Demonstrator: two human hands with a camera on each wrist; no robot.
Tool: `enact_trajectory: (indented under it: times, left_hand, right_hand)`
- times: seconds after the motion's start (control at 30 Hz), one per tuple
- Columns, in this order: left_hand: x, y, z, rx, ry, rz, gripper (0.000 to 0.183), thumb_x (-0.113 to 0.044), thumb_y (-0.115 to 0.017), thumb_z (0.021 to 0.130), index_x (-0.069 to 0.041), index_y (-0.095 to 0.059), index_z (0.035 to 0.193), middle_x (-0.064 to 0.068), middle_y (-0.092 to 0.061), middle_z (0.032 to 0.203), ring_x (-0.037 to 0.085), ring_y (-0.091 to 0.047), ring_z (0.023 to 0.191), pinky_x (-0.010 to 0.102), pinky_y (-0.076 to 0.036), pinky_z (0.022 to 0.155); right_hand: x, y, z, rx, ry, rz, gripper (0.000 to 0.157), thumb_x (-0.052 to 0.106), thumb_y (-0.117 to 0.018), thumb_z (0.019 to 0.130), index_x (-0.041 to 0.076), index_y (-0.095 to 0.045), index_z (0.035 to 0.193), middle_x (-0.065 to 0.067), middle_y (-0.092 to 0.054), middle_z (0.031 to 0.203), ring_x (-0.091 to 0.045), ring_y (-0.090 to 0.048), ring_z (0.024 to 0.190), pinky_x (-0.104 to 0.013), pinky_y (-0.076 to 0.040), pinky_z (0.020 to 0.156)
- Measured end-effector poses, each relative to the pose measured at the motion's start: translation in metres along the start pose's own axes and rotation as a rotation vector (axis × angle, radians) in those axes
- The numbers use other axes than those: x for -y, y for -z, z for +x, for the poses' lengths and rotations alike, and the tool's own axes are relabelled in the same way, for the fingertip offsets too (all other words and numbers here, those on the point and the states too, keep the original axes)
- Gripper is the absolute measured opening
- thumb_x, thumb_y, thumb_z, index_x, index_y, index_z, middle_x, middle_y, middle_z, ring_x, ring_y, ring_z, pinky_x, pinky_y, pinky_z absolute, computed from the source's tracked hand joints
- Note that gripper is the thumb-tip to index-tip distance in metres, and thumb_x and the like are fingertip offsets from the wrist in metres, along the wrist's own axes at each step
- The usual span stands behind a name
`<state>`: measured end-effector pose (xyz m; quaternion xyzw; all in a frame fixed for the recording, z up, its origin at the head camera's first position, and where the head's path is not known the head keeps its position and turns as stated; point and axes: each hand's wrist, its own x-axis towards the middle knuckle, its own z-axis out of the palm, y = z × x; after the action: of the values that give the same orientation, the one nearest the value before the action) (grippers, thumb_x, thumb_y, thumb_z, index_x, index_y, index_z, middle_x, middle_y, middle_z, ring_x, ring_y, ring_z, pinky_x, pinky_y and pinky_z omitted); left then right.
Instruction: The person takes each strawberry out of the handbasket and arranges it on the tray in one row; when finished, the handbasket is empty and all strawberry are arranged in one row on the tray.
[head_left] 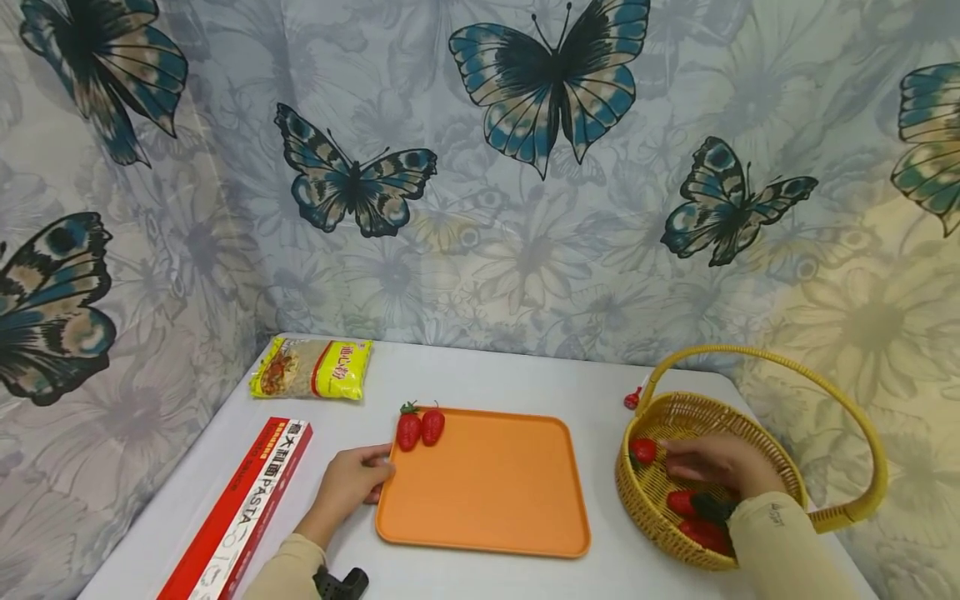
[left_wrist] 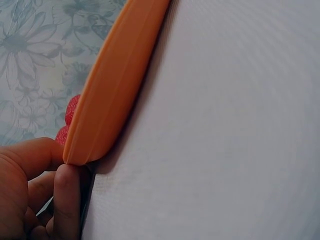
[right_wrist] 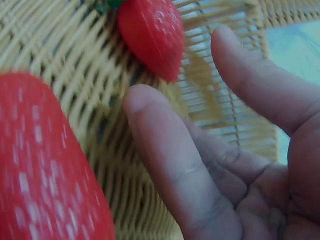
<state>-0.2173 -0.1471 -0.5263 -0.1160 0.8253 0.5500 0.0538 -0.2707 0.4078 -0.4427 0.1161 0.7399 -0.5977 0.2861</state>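
Three strawberries sit in the yellow wicker basket (head_left: 641, 517), right of the orange tray (head_left: 487, 483): a far-left strawberry (head_left: 642, 452) by the basket wall nearest the tray, and two near strawberries (head_left: 705, 536) lying together, partly behind a sleeve. The right hand (head_left: 723, 462) is inside the basket, its grip spread, thumb and forefinger well apart with nothing between them in the right wrist view; one strawberry lies just past the fingertips, another beside the fingers. The basket's handle (head_left: 870, 450) arches over from the far rim to the right, leaving the side toward the tray low, and a strip of white surface (head_left: 600, 500) separates basket and tray. At the tray's left edge the left hand (head_left: 352, 483) has its grip pinching the rim. Two strawberries (head_left: 432, 427) stand side by side in the tray's far-left corner, one leafy crown reaching over the rim; bare orange base stretches from them to the right and near edges. Left of the tray, with a gap of surface between, lies a red-and-white pasta box (head_left: 247, 512); a yellow bag of macaroni (head_left: 313, 368) lies beyond the tray's far-left corner. Behind everything, beyond the tray, hangs butterfly-printed cloth (head_left: 525, 250).
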Motion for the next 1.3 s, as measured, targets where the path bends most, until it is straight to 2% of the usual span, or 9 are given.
enact_trajectory:
  times: [0.2,0.33,0.47,0.67,0.9,1.03,1.23,1.3]
  left_hand:
    - [0.001,0.001,-0.003,-0.006,0.012,0.020,0.043,-0.017,-0.073,0.084,-0.006,-0.067,0.126,0.004,-0.060,0.086,0.015,-0.057,0.059,0.030,-0.055,0.053]
    - [0.000,0.002,-0.002,-0.002,0.005,0.022,0.044,-0.017,-0.072,0.085,-0.007,-0.066,0.127,0.005,-0.060,0.085,0.015,-0.057,0.060,0.029,-0.055,0.054]
    - [-0.001,0.003,-0.001,-0.020,0.000,0.023,0.043,-0.018,-0.072,0.085,-0.007,-0.067,0.126,0.005,-0.060,0.086,0.015,-0.057,0.061,0.029,-0.055,0.054]
    - [0.000,0.001,0.002,-0.023,-0.013,0.012,0.042,-0.019,-0.071,0.086,-0.007,-0.067,0.126,0.006,-0.059,0.089,0.016,-0.057,0.062,0.029,-0.055,0.055]
    - [0.002,-0.002,0.001,-0.021,-0.009,0.021,0.042,-0.018,-0.072,0.086,-0.007,-0.067,0.126,0.005,-0.059,0.087,0.015,-0.057,0.061,0.029,-0.055,0.054]
    - [0.003,-0.002,0.002,-0.014,-0.006,0.014,0.042,-0.018,-0.072,0.085,-0.007,-0.067,0.126,0.005,-0.060,0.087,0.015,-0.058,0.061,0.029,-0.055,0.054]
    - [0.004,-0.003,0.003,-0.012,0.003,0.011,0.041,-0.019,-0.072,0.087,-0.007,-0.067,0.126,0.005,-0.060,0.088,0.016,-0.057,0.062,0.029,-0.055,0.055]
    - [0.004,-0.003,0.003,-0.013,0.003,0.012,0.041,-0.019,-0.071,0.087,-0.007,-0.067,0.126,0.006,-0.059,0.089,0.016,-0.057,0.062,0.030,-0.055,0.055]
  right_hand:
    - [-0.002,-0.016,0.015,0.036,-0.034,-0.020,0.016,0.013,-0.061,0.097,0.001,-0.069,0.090,-0.005,-0.069,0.081,-0.013,-0.069,0.073,-0.025,-0.057,0.073]
    - [0.002,-0.021,0.019,0.065,-0.013,-0.063,0.017,0.013,-0.057,0.099,0.001,-0.066,0.094,-0.005,-0.068,0.085,-0.013,-0.069,0.076,-0.026,-0.057,0.075]
    - [0.009,-0.025,0.022,0.077,-0.001,-0.060,0.017,0.015,-0.058,0.099,0.000,-0.066,0.098,-0.006,-0.067,0.089,-0.015,-0.069,0.079,-0.030,-0.056,0.079]
    - [0.013,-0.025,0.022,0.040,0.021,-0.072,0.013,0.016,-0.063,0.095,0.004,-0.067,0.094,-0.005,-0.068,0.088,-0.016,-0.068,0.078,-0.030,-0.057,0.077]
    - [0.018,-0.018,0.012,0.132,0.080,-0.083,0.014,0.015,-0.056,0.096,0.009,-0.068,0.092,-0.001,-0.067,0.089,-0.015,-0.066,0.080,-0.027,-0.056,0.077]
    - [0.025,-0.017,0.000,0.119,0.104,-0.092,0.014,0.018,-0.055,0.096,0.011,-0.066,0.092,0.000,-0.066,0.086,-0.017,-0.066,0.079,-0.030,-0.057,0.077]
    - [0.038,-0.020,-0.022,0.114,0.174,-0.142,0.017,0.020,-0.052,0.097,0.015,-0.064,0.086,0.004,-0.062,0.077,-0.017,-0.064,0.082,-0.038,-0.054,0.086]
    - [0.043,-0.022,-0.028,0.133,0.198,-0.152,0.017,0.019,-0.051,0.097,0.014,-0.064,0.089,0.004,-0.063,0.083,-0.017,-0.064,0.087,-0.038,-0.053,0.088]
